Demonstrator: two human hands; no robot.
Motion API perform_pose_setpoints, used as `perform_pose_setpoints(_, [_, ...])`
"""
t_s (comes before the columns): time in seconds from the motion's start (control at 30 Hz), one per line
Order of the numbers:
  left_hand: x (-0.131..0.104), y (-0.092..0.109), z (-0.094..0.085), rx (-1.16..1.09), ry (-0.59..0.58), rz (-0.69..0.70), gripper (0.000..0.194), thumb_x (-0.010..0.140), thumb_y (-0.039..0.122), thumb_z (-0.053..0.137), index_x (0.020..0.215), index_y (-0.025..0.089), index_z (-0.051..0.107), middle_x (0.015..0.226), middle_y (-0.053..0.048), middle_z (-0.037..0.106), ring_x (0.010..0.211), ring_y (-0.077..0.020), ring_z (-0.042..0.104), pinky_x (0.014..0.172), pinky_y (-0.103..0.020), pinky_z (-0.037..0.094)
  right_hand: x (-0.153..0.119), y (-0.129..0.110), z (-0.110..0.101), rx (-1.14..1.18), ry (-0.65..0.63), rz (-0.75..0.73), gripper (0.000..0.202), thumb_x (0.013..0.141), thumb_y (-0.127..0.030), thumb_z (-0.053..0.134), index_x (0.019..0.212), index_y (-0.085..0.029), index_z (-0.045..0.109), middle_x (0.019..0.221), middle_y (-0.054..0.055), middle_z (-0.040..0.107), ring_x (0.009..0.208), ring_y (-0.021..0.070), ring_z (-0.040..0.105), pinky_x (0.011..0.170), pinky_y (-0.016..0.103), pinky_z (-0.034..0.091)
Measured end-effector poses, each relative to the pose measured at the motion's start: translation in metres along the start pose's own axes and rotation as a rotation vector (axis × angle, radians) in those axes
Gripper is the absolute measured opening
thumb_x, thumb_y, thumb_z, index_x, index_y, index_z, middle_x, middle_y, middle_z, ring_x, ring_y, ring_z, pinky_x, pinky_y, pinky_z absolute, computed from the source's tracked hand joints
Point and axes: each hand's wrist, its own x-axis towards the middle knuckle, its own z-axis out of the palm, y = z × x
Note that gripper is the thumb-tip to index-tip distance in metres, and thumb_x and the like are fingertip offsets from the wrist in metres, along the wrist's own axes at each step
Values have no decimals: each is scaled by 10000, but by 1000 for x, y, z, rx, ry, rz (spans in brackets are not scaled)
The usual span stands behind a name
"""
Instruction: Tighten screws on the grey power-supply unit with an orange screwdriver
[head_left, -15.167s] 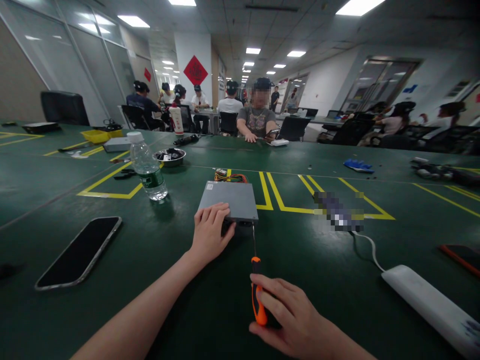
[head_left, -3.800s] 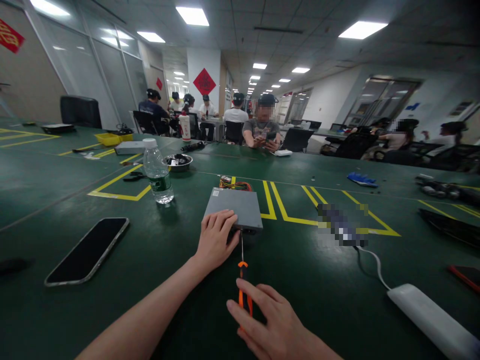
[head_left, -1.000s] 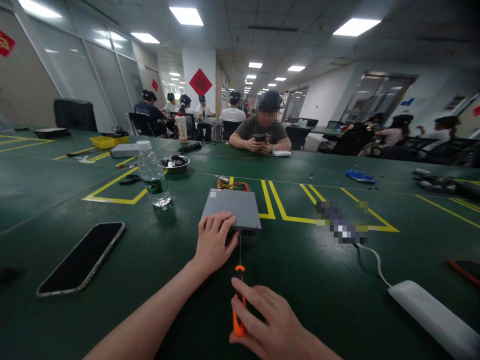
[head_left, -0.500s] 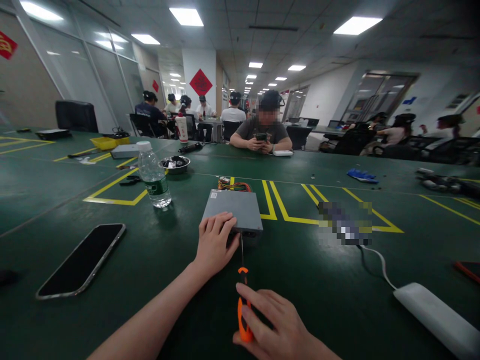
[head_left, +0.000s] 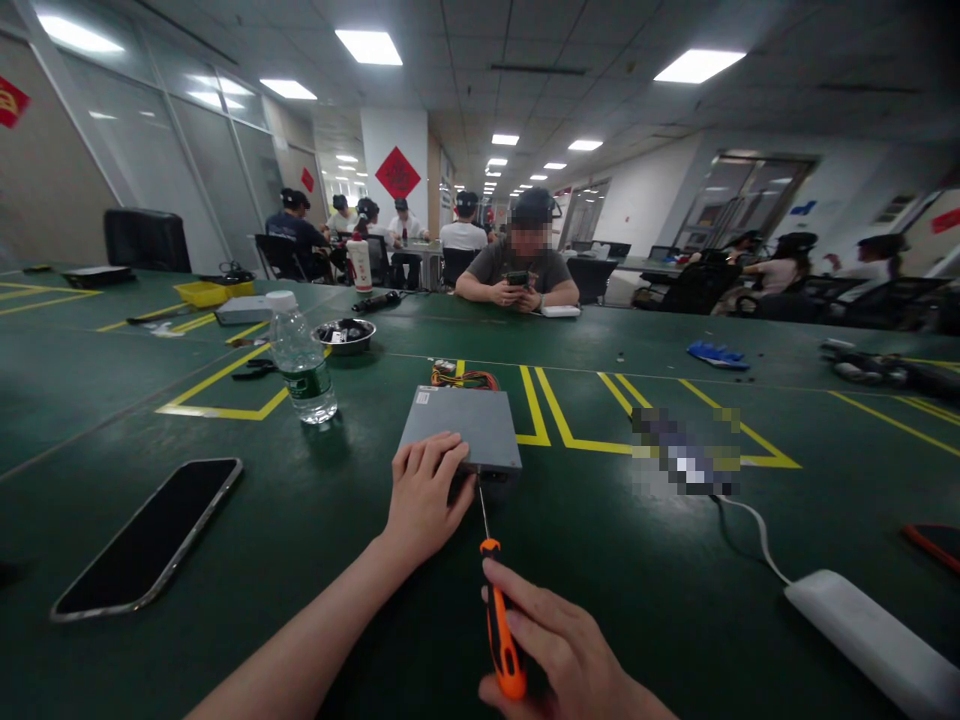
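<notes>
A grey metal computer power supply [head_left: 465, 415] lies on the green table, a bundle of coloured wires [head_left: 469, 378] coming from its far side. My left hand [head_left: 426, 490] grips its near left corner, fingers over the top and thumb down by the front edge. In my right hand [head_left: 562, 640] is a screwdriver [head_left: 504, 635] with an orange and black handle, fingers and thumb around it. The shaft points away from me and its tip meets the near face of the power supply. Whatever the tip touches is too small to make out.
Left of the power supply stand a water bottle [head_left: 304, 365] and a metal bowl [head_left: 345, 343] of small dark parts. A phone [head_left: 150, 540] lies at near left. At right are a blurred-out device [head_left: 686, 455] and a white power strip [head_left: 874, 635]. A person [head_left: 517, 265] sits opposite.
The screwdriver's handle has swung slightly to the right and turned in my right hand, showing more of its orange side. My left hand stays on the power supply. The view has shifted a little.
</notes>
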Motion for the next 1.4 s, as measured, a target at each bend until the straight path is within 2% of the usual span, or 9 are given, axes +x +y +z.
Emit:
perform_pose_setpoints(0.2, [1,1,-1,6,-4,-1,261,834,292,501,1088,238,518,1168,-54,576,1111,-225,483,923,-407,291,-2,0,-17,-73,-133,-24,298,893,-250,497,1127,-68,518,1128,188,608,1063,189,578,875,265,487])
perform_pose_setpoints(0.43, [0,0,-1,16,-5,3,260,836,298,498,1089,243,517,1171,-58,574,1112,-229,484,919,-413,291,-22,12,-33,-127,-87,-22,319,836,-163,503,1141,-73,529,1177,200,574,1042,210,583,831,304,510])
perform_pose_setpoints(1.23, [0,1,-3,23,-8,8,261,836,291,495,1089,234,523,1174,-62,576,1110,-227,490,915,-406,300,-19,11,-29,-126,-77,-27,307,835,-148,487,1130,-73,523,1153,214,578,1045,210,575,798,316,518])
perform_pose_setpoints(1.4, [0,1,-2,20,1,12,263,829,284,507,1086,234,525,1166,-66,579,1101,-231,494,910,-412,301,-17,10,-31,-155,-74,-37,300,829,-127,497,1121,-68,532,1151,213,582,1053,213,572,832,319,505])
